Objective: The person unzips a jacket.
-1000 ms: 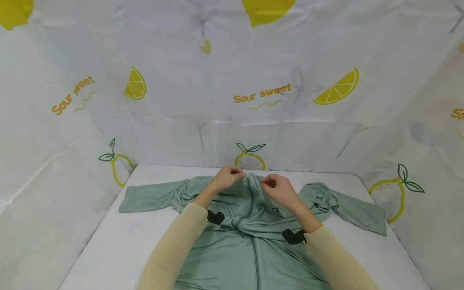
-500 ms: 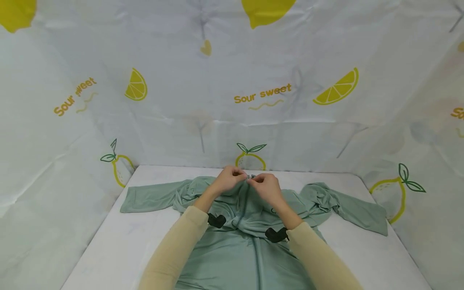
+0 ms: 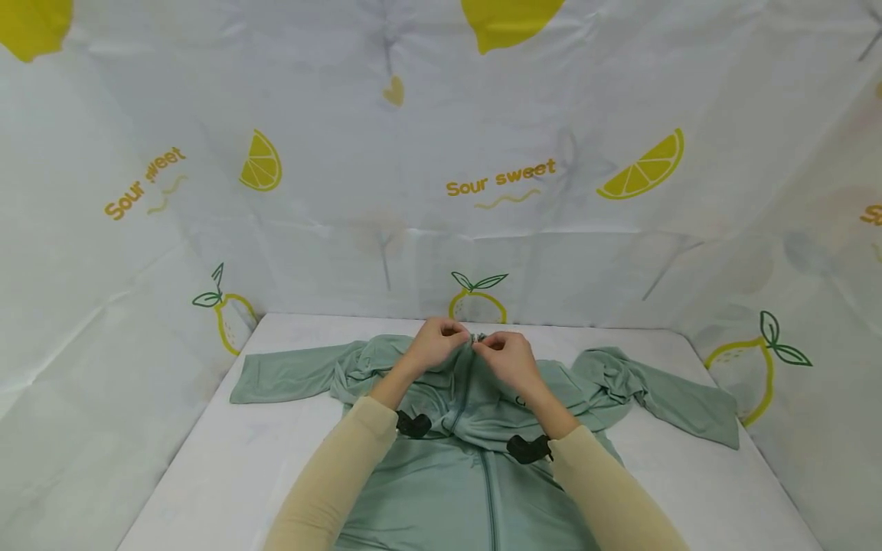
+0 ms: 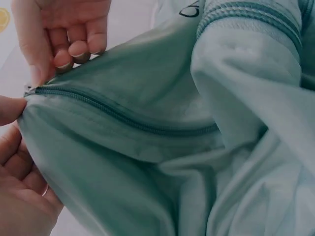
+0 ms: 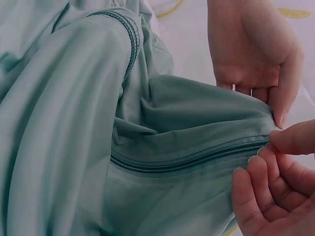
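Note:
A pale green zip-up jacket lies spread on the white table, its upper front bunched in folds. At its top edge my left hand pinches the collar fabric just left of the zipper. Close beside it, my right hand pinches the top end of the zipper between thumb and forefinger. A small metal piece shows there between the two hands in the left wrist view; the right fingertips partly hide it. The zipper teeth run together below the fingers and vanish under a fold.
The jacket's sleeves stretch out to both sides, the left one flat and the right one bunched near the shoulder. A white cloth with lemon prints hangs behind the table. Dark wrist cameras sit at both cuffs.
My right hand has moved left from the right collar side to the zipper top beside my left hand and now pinches there. My left hand has stayed nearly in place.

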### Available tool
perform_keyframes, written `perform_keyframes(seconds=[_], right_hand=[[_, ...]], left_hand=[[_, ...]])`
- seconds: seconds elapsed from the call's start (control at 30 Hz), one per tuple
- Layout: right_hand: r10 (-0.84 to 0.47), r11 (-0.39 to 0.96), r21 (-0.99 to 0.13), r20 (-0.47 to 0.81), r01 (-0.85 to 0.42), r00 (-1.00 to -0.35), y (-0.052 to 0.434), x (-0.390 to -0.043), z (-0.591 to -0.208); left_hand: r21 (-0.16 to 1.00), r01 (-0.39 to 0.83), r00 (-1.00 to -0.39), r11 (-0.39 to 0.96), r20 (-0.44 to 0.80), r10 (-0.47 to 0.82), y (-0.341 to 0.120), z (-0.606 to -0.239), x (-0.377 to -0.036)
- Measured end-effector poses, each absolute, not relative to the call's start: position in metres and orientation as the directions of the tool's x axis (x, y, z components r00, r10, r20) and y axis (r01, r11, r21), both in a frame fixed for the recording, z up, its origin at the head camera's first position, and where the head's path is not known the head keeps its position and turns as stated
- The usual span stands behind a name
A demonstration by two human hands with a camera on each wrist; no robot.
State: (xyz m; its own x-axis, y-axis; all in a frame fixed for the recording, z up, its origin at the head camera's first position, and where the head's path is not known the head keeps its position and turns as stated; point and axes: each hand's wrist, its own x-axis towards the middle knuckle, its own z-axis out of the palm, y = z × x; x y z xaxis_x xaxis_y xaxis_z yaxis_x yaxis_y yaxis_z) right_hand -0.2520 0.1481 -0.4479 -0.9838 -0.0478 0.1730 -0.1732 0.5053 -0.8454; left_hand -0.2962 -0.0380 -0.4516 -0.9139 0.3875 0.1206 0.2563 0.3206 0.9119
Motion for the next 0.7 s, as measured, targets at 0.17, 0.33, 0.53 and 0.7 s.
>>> perform_keyframes(seconds=[0.17, 0.33, 0.53, 0.7], right_hand=[[-0.098, 0.497, -0.854, 0.120, -0.153, -0.988, 0.150, -0.253, -0.453], [-0.119, 0.530, -0.833, 0.115, -0.161, -0.986, 0.152, -0.250, -0.460], [-0.088, 0.522, -0.823, 0.208, -0.223, -0.974, 0.154, -0.248, -0.466], [-0.074, 0.483, -0.850, 0.199, -0.209, -0.977, 0.155, -0.249, -0.467]], left_hand=[[0.916, 0.235, -0.937, 0.325, 0.124, 0.327, -0.040, -0.451, -0.297], [0.946, 0.191, -0.971, 0.261, 0.144, 0.190, -0.045, -0.445, -0.301], [0.946, 0.163, -0.979, 0.281, 0.121, 0.162, -0.047, -0.446, -0.302], [0.888, 0.261, -0.965, 0.377, 0.241, 0.102, -0.047, -0.453, -0.299]])
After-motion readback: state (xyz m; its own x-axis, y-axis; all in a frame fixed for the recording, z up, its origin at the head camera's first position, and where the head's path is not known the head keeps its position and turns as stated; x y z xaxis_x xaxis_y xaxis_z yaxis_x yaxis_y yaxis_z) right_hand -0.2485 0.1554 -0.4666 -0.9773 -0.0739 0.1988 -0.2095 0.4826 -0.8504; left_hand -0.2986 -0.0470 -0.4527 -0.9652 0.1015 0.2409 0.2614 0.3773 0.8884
